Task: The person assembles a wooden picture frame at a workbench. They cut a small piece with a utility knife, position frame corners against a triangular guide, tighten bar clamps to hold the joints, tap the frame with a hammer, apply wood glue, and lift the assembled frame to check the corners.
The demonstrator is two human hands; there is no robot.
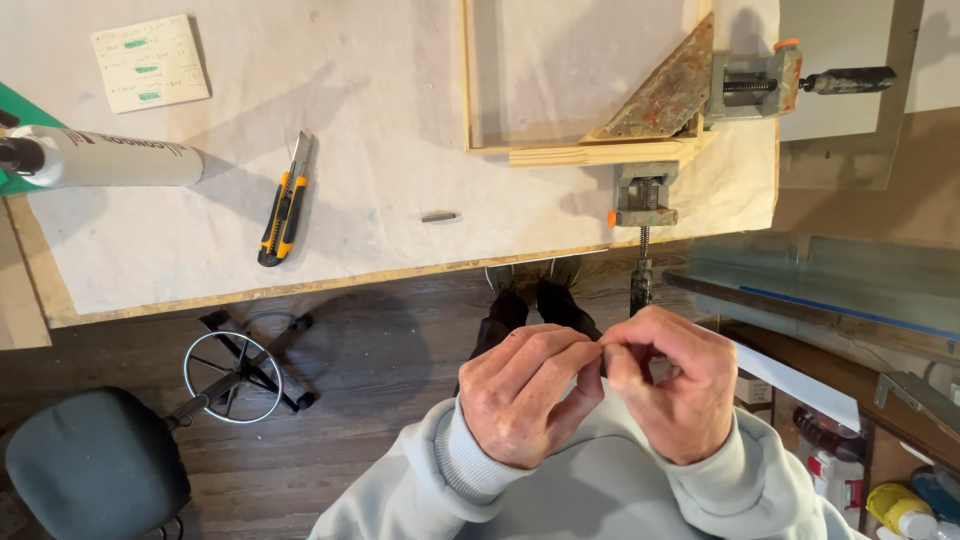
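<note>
Hands pinched together above the floor, in front of the workbench.

The left hand and right hand meet fingertip to fingertip, both curled nearly closed on something tiny between them, too small to make out, perhaps a small blade piece. It looks light and stiff, best gripped by its flat sides. A utility knife lies on the bench.

Left hand touching right hand
</note>
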